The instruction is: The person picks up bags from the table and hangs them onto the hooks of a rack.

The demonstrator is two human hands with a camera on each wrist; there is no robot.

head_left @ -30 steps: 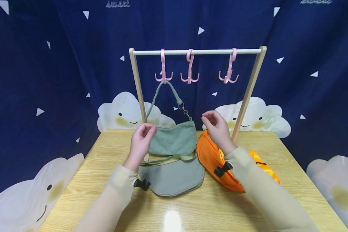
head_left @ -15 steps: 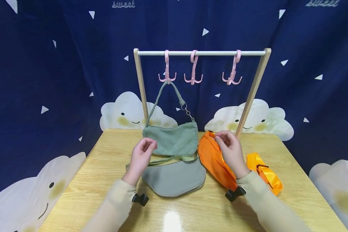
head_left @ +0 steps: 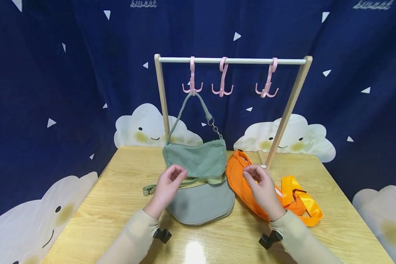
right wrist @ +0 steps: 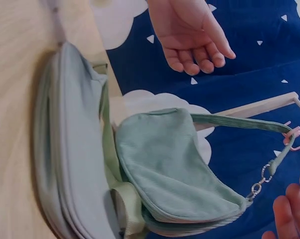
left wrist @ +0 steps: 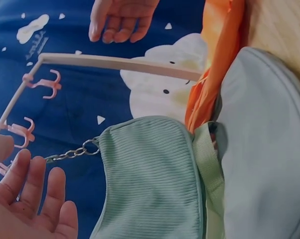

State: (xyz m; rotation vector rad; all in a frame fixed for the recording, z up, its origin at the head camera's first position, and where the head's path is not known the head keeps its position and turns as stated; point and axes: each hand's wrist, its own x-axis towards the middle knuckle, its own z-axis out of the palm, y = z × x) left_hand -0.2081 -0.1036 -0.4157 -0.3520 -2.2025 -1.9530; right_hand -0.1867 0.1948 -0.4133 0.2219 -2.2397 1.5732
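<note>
A green shoulder bag hangs by its strap from the leftmost pink hook; a short chain joins strap and bag. My left hand hovers before its lower left corner, fingers loosely bent and holding nothing. In front lies a grey bag with a pale green webbing strap. An orange bag lies to the right, partly hidden behind my right hand, which also holds nothing. The wrist views show relaxed fingers on the left hand and right hand.
A rack with a white rail and wooden posts stands on the wooden table. Two more pink hooks, a middle hook and a right hook, carry nothing. An orange strap lies at the right. A blue curtain hangs behind.
Both hands have come down from beside the hanging green bag toward the table, the right one also shifting rightward. The bags stay in place; the head view has shifted slightly.
</note>
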